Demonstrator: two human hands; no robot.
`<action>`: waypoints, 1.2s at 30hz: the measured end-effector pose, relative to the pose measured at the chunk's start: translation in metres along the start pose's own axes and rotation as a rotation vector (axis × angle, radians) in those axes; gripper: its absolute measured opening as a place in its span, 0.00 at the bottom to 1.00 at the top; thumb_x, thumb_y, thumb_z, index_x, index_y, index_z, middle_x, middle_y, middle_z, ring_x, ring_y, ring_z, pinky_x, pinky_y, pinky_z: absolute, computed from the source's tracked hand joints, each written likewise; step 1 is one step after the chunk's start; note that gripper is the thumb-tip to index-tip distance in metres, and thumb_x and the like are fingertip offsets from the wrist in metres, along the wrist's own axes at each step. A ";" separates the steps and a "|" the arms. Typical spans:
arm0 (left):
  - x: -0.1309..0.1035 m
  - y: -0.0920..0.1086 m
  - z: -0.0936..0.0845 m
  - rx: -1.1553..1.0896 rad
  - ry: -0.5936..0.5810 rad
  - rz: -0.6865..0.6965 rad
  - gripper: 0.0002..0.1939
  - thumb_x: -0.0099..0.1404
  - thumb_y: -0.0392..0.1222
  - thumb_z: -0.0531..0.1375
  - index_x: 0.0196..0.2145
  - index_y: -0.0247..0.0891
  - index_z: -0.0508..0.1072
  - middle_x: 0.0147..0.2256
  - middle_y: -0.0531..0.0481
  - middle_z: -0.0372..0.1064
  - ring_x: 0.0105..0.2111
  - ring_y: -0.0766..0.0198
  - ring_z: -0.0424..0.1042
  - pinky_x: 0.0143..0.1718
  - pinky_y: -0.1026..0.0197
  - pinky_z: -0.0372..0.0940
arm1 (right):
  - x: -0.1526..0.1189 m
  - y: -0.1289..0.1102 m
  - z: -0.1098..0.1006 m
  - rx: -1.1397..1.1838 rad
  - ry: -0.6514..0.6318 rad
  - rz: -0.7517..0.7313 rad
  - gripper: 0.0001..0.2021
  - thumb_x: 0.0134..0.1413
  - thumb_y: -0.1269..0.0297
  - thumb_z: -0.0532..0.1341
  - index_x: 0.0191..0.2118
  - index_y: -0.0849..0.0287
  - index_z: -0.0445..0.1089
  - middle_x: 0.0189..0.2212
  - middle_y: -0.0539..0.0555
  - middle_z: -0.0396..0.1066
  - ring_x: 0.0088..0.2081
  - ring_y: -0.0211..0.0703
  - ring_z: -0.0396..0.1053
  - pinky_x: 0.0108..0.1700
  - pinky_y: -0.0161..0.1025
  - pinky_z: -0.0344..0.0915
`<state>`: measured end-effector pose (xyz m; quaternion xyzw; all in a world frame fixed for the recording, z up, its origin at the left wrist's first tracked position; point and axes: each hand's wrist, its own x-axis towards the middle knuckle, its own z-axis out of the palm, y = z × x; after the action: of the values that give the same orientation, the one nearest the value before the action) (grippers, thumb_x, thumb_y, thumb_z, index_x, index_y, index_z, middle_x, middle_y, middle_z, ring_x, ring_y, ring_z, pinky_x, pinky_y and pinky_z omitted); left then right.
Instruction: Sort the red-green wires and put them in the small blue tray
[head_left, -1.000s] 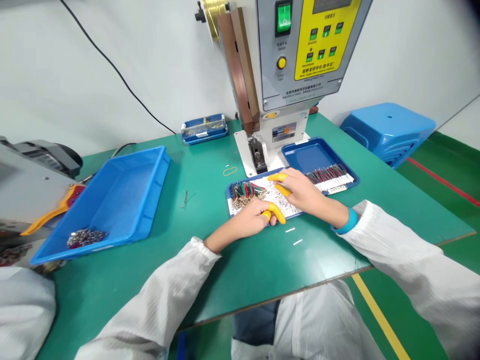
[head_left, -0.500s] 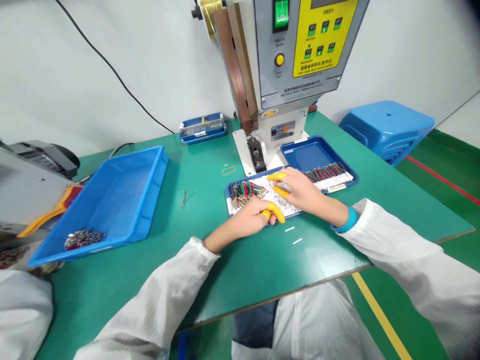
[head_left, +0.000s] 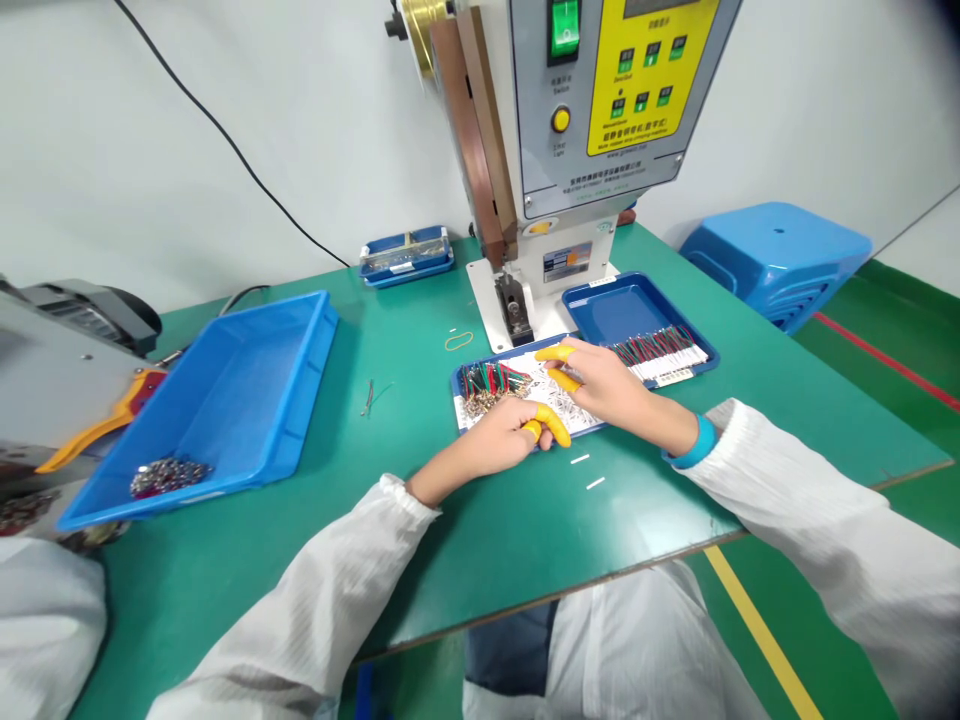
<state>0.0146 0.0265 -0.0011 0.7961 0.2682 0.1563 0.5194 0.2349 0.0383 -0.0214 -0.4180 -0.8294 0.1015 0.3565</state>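
Note:
My left hand (head_left: 504, 434) rests at the near edge of a blue tray (head_left: 455, 380). Its fingers are curled together, with yellow finger cots on some; anything in them is hidden. Over the same tray's right part is my right hand (head_left: 604, 382), its yellow-covered thumb and finger held apart with nothing visible between them. Below it lie many small white pieces (head_left: 574, 408). A bundle of red, green and black wires with metal ends (head_left: 491, 385) fills the tray's left side. To the right, a second blue tray (head_left: 611, 305) holds a row of wires with white ends (head_left: 660, 350).
A crimping machine (head_left: 517, 290) stands behind the trays. At left is a large blue bin (head_left: 247, 370) with metal parts. A rubber band (head_left: 459, 341), loose wire (head_left: 368, 398) and white slivers (head_left: 595, 483) lie on the green table (head_left: 450, 540). A blue stool (head_left: 780, 250) stands right.

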 end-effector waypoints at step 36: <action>0.000 -0.008 0.000 0.021 -0.001 0.012 0.25 0.50 0.25 0.49 0.38 0.33 0.82 0.28 0.52 0.73 0.25 0.70 0.65 0.28 0.68 0.58 | -0.001 -0.009 0.001 0.184 0.118 -0.088 0.23 0.69 0.73 0.55 0.66 0.52 0.63 0.47 0.56 0.74 0.47 0.46 0.74 0.48 0.45 0.75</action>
<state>0.0129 0.0288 -0.0082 0.8031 0.2650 0.1563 0.5103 0.2297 0.0318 -0.0186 -0.3522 -0.8116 0.1365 0.4457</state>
